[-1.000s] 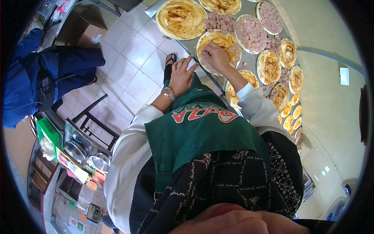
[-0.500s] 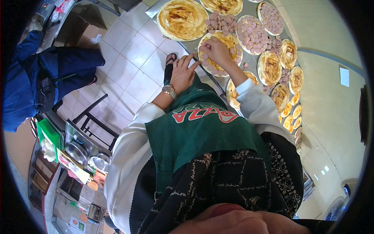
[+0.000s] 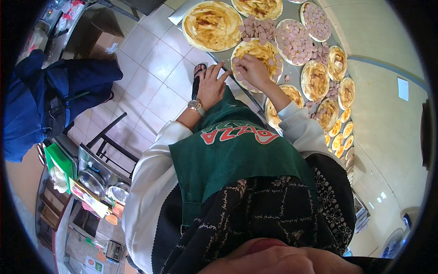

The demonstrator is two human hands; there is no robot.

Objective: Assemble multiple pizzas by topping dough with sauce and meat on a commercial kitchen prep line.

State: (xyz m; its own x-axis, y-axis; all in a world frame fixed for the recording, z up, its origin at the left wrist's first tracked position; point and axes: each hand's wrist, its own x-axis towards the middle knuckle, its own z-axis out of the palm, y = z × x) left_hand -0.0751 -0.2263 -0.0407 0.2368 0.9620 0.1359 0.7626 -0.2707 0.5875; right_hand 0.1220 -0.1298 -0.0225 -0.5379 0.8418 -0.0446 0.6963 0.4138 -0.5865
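Note:
My right hand (image 3: 253, 72) is over a round pizza base (image 3: 255, 45) spread with orange-brown sauce, its fingers pinched together. What they hold, if anything, is too small to make out. Pink sausage slices (image 3: 277, 64) lie round this base's rim. My left hand (image 3: 211, 87), with a watch on its wrist, hovers by the table's near edge, fingers spread and holding nothing. Behind the base rests a heap of loose sausage slices (image 3: 258, 29). A larger sauced base (image 3: 212, 26) lies to the left, and a base covered in slices (image 3: 294, 42) to the right.
Several more sauced bases (image 3: 315, 81) run along the metal table (image 3: 294, 75) to the right, with slice heaps between them. A co-worker in blue (image 3: 27, 107) stands at far left. Metal bowls (image 3: 92, 182) and a green board (image 3: 58, 162) are on a counter at lower left.
My right hand has shifted slightly toward me over the same base. My left hand stays spread in nearly the same place. The co-worker's arm has moved.

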